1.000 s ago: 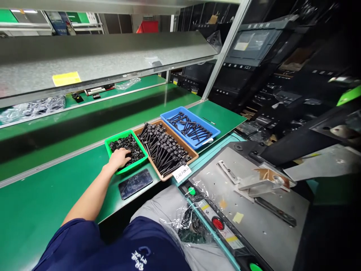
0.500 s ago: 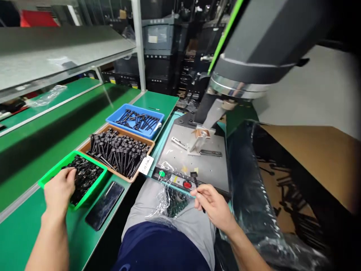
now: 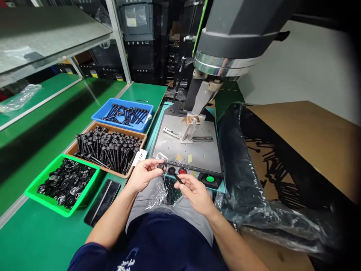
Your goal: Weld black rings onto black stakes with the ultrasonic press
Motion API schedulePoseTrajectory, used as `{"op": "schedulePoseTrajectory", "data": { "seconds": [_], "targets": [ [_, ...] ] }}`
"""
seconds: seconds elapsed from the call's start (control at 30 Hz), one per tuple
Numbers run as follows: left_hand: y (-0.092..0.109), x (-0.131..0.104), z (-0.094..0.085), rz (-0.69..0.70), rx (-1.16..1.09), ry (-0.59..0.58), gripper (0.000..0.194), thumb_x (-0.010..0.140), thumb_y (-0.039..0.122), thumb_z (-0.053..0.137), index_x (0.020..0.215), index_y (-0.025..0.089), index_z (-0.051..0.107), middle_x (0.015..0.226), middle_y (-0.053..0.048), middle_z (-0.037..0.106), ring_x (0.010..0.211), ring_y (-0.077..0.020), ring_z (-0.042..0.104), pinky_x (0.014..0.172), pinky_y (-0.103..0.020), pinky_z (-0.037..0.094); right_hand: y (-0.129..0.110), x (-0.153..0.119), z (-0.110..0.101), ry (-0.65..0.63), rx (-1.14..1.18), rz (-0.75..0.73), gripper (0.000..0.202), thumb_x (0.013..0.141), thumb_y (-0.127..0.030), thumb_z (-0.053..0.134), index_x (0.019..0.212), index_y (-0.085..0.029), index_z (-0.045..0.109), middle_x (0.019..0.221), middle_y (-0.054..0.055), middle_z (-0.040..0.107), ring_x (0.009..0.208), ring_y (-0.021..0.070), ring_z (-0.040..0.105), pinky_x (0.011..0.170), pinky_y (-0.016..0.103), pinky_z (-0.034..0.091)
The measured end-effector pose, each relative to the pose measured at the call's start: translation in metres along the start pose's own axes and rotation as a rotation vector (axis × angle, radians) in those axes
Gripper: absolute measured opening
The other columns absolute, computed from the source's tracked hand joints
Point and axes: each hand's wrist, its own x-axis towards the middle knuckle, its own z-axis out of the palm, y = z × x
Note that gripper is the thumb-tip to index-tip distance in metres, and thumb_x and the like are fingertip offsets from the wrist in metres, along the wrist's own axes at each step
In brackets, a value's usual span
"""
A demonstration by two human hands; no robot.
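Pinched in the fingertips of my left hand (image 3: pixel 146 174) is a small black cap (image 3: pixel 160 166). My right hand (image 3: pixel 194 190) grips a black rod (image 3: pixel 178 178) whose wider head (image 3: pixel 171 171) points toward the cap; a small gap separates the two parts. Both hands are over my lap, at the front edge of the machine's metal plate (image 3: pixel 191 154). On the left, a green tray (image 3: pixel 97 177) holds many small black caps, a brown tray (image 3: pixel 144 141) holds upright and leaning black rods, and a blue tray (image 3: pixel 98 113) holds thinner black rods.
The machine head (image 3: pixel 225 56) hangs above a clear fixture (image 3: pixel 191 128). A red button (image 3: pixel 182 171) and a green button (image 3: pixel 209 178) line the machine's front. A phone (image 3: pixel 103 201) lies beside the green tray. At the right stands a plastic-lined cardboard box (image 3: pixel 316 139) with black rods inside.
My left hand has left the green tray and come beside my right hand, now with a small cap. My right hand has shifted slightly left, still gripping the rod. The view has also shifted.
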Motion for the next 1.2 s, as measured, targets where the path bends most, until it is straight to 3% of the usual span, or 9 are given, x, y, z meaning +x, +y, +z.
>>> {"op": "schedulePoseTrajectory", "data": {
  "seconds": [0.13,0.37,0.7,0.93,1.0,1.07,1.13,1.2],
  "targets": [
    [-0.011,0.005,0.014,0.065,-0.002,-0.079,0.038,0.074,0.033,0.076,0.109,0.019,0.072,0.108,-0.009,0.073,0.105,-0.0266,0.066,0.095,-0.041,0.05,-0.002,-0.001,-0.001,0.026,-0.043,-0.025,0.026,0.091,-0.035,0.059,0.112,-0.02,0.059,0.088,0.006,0.069,0.08,0.018,0.066,0.07,0.032,0.053],
    [-0.029,0.01,0.022,0.009,-0.194,-0.182,0.037,0.077,0.033,0.073,0.113,0.022,0.071,0.12,-0.01,0.069,0.113,-0.0287,0.062,0.088,-0.042,0.055,-0.002,0.002,-0.006,0.015,-0.15,-0.09,0.026,0.094,-0.033,0.054,0.116,-0.021,0.057,0.093,0.006,0.068,0.088,0.0179,0.067,0.08,0.034,0.053],
    [-0.02,0.012,0.019,-0.064,-0.168,-0.241,0.039,0.08,0.036,0.072,0.116,0.022,0.07,0.125,-0.01,0.066,0.113,-0.0294,0.063,0.092,-0.045,0.054,-0.01,0.004,-0.012,-0.082,-0.003,0.035,0.028,0.09,-0.036,0.06,0.111,-0.018,0.061,0.088,0.006,0.068,0.076,0.0157,0.063,0.062,0.028,0.049],
    [-0.022,0.012,0.021,-0.082,-0.195,-0.249,0.04,0.081,0.037,0.07,0.119,0.023,0.068,0.128,-0.012,0.064,0.114,-0.0303,0.062,0.093,-0.046,0.053,-0.001,0.003,-0.006,-0.063,0.162,0.126,0.031,0.087,-0.04,0.064,0.109,-0.019,0.06,0.084,0.004,0.067,0.046,0.0058,0.043,0.041,0.02,0.032],
    [-0.022,0.011,0.022,-0.086,-0.201,-0.26,0.039,0.082,0.036,0.069,0.119,0.023,0.068,0.129,-0.012,0.063,0.114,-0.0303,0.062,0.093,-0.046,0.052,-0.001,0.001,-0.005,-0.039,0.112,0.088,0.03,0.087,-0.04,0.063,0.109,-0.019,0.061,0.084,0.004,0.068,0.052,0.0086,0.051,0.046,0.022,0.041],
    [-0.021,0.01,0.023,-0.083,-0.19,-0.265,0.038,0.083,0.036,0.068,0.119,0.023,0.068,0.13,-0.012,0.063,0.114,-0.0298,0.062,0.093,-0.045,0.053,-0.002,-0.002,-0.004,0.03,-0.042,0.008,0.028,0.089,-0.038,0.061,0.111,-0.021,0.063,0.088,0.006,0.069,0.07,0.0154,0.063,0.062,0.029,0.052],
    [-0.022,0.008,0.024,-0.067,-0.166,-0.261,0.038,0.084,0.036,0.067,0.12,0.024,0.068,0.133,-0.011,0.06,0.119,-0.03,0.059,0.093,-0.043,0.054,-0.001,-0.007,-0.002,0.105,-0.2,-0.059,0.028,0.091,-0.037,0.059,0.114,-0.022,0.064,0.095,0.008,0.07,0.089,0.0209,0.066,0.081,0.037,0.053],
    [-0.026,0.007,0.026,-0.04,-0.147,-0.255,0.038,0.084,0.037,0.066,0.119,0.024,0.068,0.14,-0.011,0.055,0.124,-0.031,0.055,0.092,-0.042,0.054,0.003,-0.011,0.001,0.122,-0.23,-0.063,0.028,0.092,-0.036,0.058,0.116,-0.023,0.064,0.098,0.008,0.07,0.093,0.0219,0.066,0.085,0.038,0.052]
  ]
}}
